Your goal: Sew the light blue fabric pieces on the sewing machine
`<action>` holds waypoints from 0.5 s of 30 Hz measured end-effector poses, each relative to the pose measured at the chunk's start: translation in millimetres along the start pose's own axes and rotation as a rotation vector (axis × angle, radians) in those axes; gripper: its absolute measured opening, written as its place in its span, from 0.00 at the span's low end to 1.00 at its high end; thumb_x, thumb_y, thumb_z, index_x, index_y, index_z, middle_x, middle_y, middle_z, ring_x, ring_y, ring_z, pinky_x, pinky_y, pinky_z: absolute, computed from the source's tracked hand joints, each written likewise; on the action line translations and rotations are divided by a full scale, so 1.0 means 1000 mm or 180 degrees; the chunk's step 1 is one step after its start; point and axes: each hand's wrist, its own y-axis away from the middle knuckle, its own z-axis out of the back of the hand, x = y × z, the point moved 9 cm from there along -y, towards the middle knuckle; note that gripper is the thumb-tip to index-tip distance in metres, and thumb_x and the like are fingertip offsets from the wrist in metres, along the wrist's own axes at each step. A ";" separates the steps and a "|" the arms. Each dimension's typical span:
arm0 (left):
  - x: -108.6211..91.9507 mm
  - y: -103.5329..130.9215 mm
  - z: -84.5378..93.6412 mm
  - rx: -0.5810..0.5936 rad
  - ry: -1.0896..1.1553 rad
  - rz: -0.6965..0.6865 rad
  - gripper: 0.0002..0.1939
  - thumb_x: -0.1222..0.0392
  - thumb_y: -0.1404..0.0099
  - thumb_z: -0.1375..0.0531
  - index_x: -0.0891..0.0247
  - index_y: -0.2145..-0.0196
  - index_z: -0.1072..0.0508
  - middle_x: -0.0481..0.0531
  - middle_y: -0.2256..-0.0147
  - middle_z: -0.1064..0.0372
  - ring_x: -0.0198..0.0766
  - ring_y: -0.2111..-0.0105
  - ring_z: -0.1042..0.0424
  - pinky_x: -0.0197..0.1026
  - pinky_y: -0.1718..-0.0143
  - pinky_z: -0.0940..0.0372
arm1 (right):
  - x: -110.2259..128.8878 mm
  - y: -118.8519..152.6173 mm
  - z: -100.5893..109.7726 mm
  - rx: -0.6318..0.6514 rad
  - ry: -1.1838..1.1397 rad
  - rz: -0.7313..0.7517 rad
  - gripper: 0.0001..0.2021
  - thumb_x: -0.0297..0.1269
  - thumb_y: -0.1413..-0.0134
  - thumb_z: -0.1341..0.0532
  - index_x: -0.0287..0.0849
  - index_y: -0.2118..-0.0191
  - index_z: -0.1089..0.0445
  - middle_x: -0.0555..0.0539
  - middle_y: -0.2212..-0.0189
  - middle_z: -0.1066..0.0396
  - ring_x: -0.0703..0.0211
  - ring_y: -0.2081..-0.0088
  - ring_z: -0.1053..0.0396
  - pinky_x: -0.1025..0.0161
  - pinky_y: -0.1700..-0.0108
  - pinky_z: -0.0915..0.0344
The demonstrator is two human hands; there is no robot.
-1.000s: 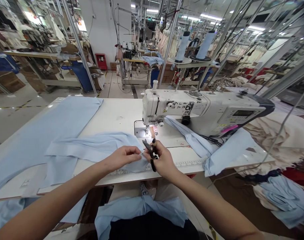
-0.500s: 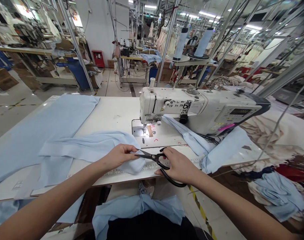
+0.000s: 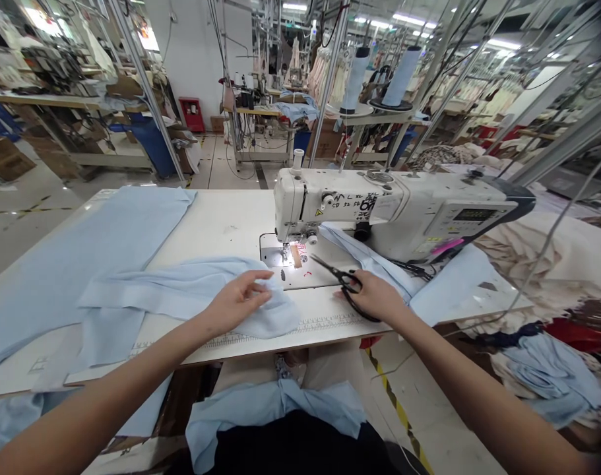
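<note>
My right hand (image 3: pixel 379 294) is wrapped round the handles of black scissors (image 3: pixel 340 276), whose blades point left toward the sewing machine. The white sewing machine (image 3: pixel 340 198) stands on the table, its needle area lit. My left hand (image 3: pixel 238 300) is over the near end of a light blue fabric piece (image 3: pixel 176 280). Its thumb and fingers are apart, with nothing visible between them. That fabric lies in loose folds left of the needle plate (image 3: pixel 275 256), reaching the ruler strip (image 3: pixel 324 323) along the table's front edge.
A larger blue fabric panel (image 3: pixel 107 231) covers the table's left side. Another blue strip (image 3: pixel 364 257) runs under the machine arm to the right. A second pair of scissors (image 3: pixel 416 269) lies there. Two blue thread cones (image 3: pixel 354 80) stand behind; heaped cloth (image 3: pixel 552 376) is at lower right.
My right hand has carried the scissors right and away from the fabric end. My left hand has loosened its pinch and opened, and the fabric end has settled on the table.
</note>
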 end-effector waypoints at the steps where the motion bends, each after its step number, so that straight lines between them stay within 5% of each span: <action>1: -0.003 0.003 0.007 -0.0208 -0.0148 -0.0165 0.26 0.45 0.40 0.45 0.59 0.47 0.37 0.55 0.51 0.36 0.44 0.54 0.34 0.45 0.52 0.39 | -0.010 -0.006 0.005 -0.0132 0.0035 -0.0051 0.12 0.44 0.48 0.38 0.39 0.65 0.34 0.42 0.66 0.31 0.48 0.64 0.32 0.59 0.65 0.38; 4: -0.005 0.020 0.030 -0.0796 -0.0735 -0.0537 0.23 0.45 0.37 0.47 0.57 0.48 0.37 0.55 0.45 0.43 0.46 0.48 0.39 0.48 0.49 0.40 | -0.020 -0.009 0.019 -0.0494 0.0181 -0.0088 0.17 0.36 0.47 0.39 0.31 0.54 0.35 0.31 0.55 0.36 0.39 0.51 0.38 0.50 0.50 0.41; 7: 0.009 0.046 0.053 -0.1068 -0.1426 -0.0643 0.23 0.43 0.36 0.47 0.58 0.48 0.36 0.56 0.45 0.43 0.50 0.45 0.43 0.50 0.49 0.38 | 0.028 0.021 0.019 -0.0846 -0.0112 0.0913 0.16 0.35 0.41 0.44 0.32 0.49 0.37 0.32 0.51 0.38 0.43 0.47 0.42 0.50 0.44 0.44; 10: 0.038 0.069 0.070 -0.0925 -0.2040 -0.0456 0.31 0.39 0.38 0.47 0.58 0.43 0.41 0.56 0.42 0.47 0.52 0.43 0.46 0.53 0.45 0.42 | 0.102 0.077 -0.009 -0.0587 -0.0628 0.2557 0.19 0.40 0.39 0.43 0.38 0.45 0.39 0.37 0.48 0.39 0.46 0.47 0.42 0.50 0.46 0.42; 13: 0.059 0.088 0.071 -0.0606 -0.2539 -0.0328 0.37 0.34 0.40 0.47 0.57 0.40 0.45 0.55 0.41 0.50 0.54 0.43 0.46 0.56 0.42 0.46 | 0.131 0.100 -0.032 -0.0546 -0.0660 0.2862 0.12 0.33 0.37 0.47 0.37 0.51 0.34 0.40 0.57 0.32 0.48 0.57 0.38 0.52 0.58 0.38; 15: 0.064 0.099 0.067 -0.0510 -0.2777 -0.0399 0.36 0.32 0.40 0.49 0.53 0.40 0.46 0.53 0.41 0.48 0.55 0.44 0.44 0.57 0.42 0.47 | 0.132 0.102 -0.026 -0.0773 -0.0814 0.2874 0.11 0.29 0.36 0.51 0.38 0.60 0.31 0.43 0.67 0.31 0.52 0.65 0.38 0.56 0.65 0.39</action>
